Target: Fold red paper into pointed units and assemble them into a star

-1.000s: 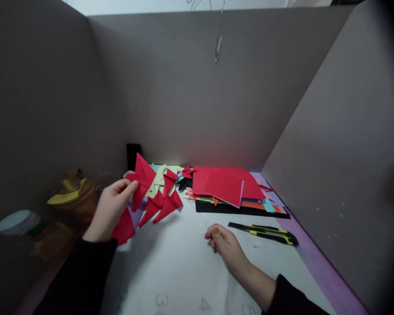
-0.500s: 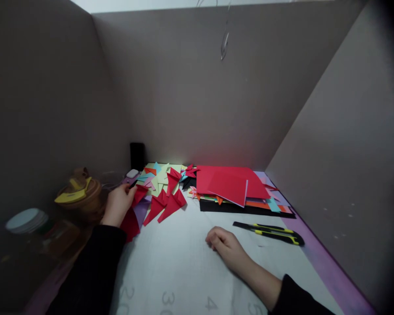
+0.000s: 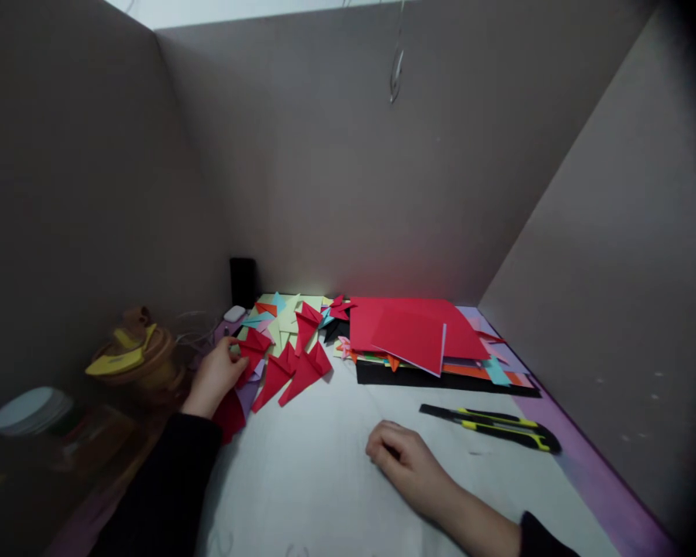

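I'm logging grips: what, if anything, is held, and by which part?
The left hand seems to touch a red folded paper at its left edge; whether it grips cannot be told. Nothing shows in the loosely curled right hand.

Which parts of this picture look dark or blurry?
In the head view, the right edge fades to black; the white-lidded jar at left is dim and soft; the red folded papers and utility knife look crisper.

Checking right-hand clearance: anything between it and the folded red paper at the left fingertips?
Yes: two other folded red papers lie low between the right hand and the folded red paper at the left hand. Nothing taller shows there.
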`<act>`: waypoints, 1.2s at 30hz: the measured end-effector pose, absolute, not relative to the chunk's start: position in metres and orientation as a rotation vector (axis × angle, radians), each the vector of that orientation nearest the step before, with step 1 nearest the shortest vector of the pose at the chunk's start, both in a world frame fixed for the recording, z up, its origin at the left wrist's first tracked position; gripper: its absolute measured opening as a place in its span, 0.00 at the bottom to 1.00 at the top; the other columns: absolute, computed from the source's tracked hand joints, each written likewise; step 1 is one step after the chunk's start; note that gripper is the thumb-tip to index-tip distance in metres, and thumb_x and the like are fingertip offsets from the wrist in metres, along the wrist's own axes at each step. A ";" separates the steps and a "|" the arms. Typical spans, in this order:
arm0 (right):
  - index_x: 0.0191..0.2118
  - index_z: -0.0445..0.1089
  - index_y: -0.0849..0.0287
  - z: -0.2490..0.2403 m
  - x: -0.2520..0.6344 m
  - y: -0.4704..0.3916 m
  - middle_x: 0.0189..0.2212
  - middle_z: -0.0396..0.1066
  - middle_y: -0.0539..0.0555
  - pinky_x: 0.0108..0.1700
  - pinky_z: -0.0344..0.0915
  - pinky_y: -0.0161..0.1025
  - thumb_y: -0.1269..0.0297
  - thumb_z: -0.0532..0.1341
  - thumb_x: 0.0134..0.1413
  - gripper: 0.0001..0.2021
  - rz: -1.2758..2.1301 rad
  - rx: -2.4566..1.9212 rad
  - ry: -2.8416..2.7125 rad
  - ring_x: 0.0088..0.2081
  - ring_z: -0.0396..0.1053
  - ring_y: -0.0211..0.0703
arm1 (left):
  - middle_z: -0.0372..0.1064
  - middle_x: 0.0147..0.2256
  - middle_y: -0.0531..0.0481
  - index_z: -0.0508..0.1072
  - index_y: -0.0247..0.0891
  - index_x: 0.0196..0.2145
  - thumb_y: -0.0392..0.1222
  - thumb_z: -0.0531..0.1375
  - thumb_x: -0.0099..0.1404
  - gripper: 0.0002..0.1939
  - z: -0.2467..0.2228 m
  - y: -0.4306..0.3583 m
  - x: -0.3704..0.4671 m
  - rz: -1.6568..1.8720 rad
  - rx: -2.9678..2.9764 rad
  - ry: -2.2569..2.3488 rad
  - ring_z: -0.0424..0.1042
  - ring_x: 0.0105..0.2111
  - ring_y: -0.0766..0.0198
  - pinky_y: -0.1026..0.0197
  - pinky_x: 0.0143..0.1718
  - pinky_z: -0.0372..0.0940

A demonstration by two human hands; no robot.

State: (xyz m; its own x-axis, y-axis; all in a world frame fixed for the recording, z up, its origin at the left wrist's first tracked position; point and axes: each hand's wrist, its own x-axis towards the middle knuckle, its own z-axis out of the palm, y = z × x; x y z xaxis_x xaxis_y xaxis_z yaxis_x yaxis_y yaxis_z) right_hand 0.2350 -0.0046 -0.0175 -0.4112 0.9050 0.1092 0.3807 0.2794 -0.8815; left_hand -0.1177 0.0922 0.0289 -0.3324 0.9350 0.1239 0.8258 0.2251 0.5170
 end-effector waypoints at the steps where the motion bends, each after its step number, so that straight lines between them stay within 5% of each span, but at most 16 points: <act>1: 0.25 0.65 0.59 -0.017 0.235 -0.005 0.26 0.66 0.52 0.33 0.59 0.36 0.66 0.55 0.58 0.11 1.077 -1.156 -1.939 0.30 0.65 0.40 | 0.75 0.29 0.48 0.69 0.37 0.44 0.44 0.60 0.55 0.19 0.026 0.094 -0.119 0.792 1.652 2.283 0.74 0.28 0.57 0.63 0.26 0.62; 7: 0.25 0.64 0.59 -0.014 0.235 -0.008 0.26 0.66 0.52 0.34 0.60 0.36 0.66 0.54 0.58 0.11 1.102 -1.175 -1.960 0.31 0.65 0.41 | 0.75 0.39 0.45 0.68 0.37 0.45 0.50 0.54 0.61 0.18 0.028 0.098 -0.112 1.271 1.741 2.190 0.75 0.36 0.58 0.62 0.35 0.67; 12: 0.25 0.64 0.58 -0.012 0.234 -0.007 0.26 0.67 0.52 0.34 0.60 0.37 0.65 0.53 0.58 0.12 1.107 -1.184 -1.976 0.30 0.66 0.41 | 0.76 0.34 0.44 0.72 0.35 0.40 0.45 0.56 0.57 0.16 0.014 0.104 -0.111 1.094 1.694 2.220 0.76 0.32 0.56 0.60 0.33 0.67; 19: 0.24 0.65 0.58 -0.014 0.233 -0.005 0.26 0.67 0.52 0.33 0.61 0.37 0.65 0.55 0.57 0.11 1.101 -1.171 -1.965 0.30 0.66 0.41 | 0.73 0.43 0.41 0.73 0.36 0.44 0.45 0.53 0.63 0.16 0.051 0.089 -0.096 1.114 1.934 2.276 0.72 0.44 0.52 0.57 0.44 0.64; 23: 0.26 0.68 0.58 -0.006 0.237 -0.002 0.26 0.69 0.52 0.33 0.61 0.37 0.66 0.55 0.56 0.10 1.064 -1.180 -1.912 0.30 0.67 0.41 | 0.74 0.40 0.45 0.73 0.38 0.42 0.47 0.52 0.65 0.15 0.068 0.068 -0.044 1.329 1.944 2.012 0.72 0.37 0.57 0.61 0.39 0.65; 27: 0.29 0.70 0.58 0.011 0.253 0.019 0.28 0.71 0.54 0.34 0.63 0.38 0.64 0.54 0.58 0.10 0.777 -1.313 -1.836 0.32 0.68 0.43 | 0.75 0.34 0.46 0.74 0.39 0.37 0.43 0.51 0.67 0.12 0.038 0.036 0.021 0.949 2.181 1.415 0.72 0.30 0.62 0.63 0.32 0.64; 31: 0.40 0.72 0.59 0.024 0.271 0.065 0.42 0.74 0.59 0.50 0.61 0.47 0.65 0.57 0.56 0.09 0.372 -1.486 -1.963 0.47 0.67 0.52 | 0.74 0.30 0.46 0.74 0.39 0.35 0.40 0.51 0.67 0.11 0.004 0.013 0.053 0.657 2.429 1.172 0.72 0.31 0.60 0.62 0.32 0.62; 36: 0.60 0.60 0.64 0.028 0.280 0.122 0.64 0.50 0.67 0.60 0.48 0.60 0.62 0.62 0.52 0.29 0.240 -1.838 -2.163 0.66 0.42 0.63 | 0.73 0.30 0.45 0.74 0.39 0.36 0.40 0.50 0.68 0.12 -0.007 0.009 0.050 0.649 2.435 1.117 0.72 0.31 0.60 0.61 0.32 0.62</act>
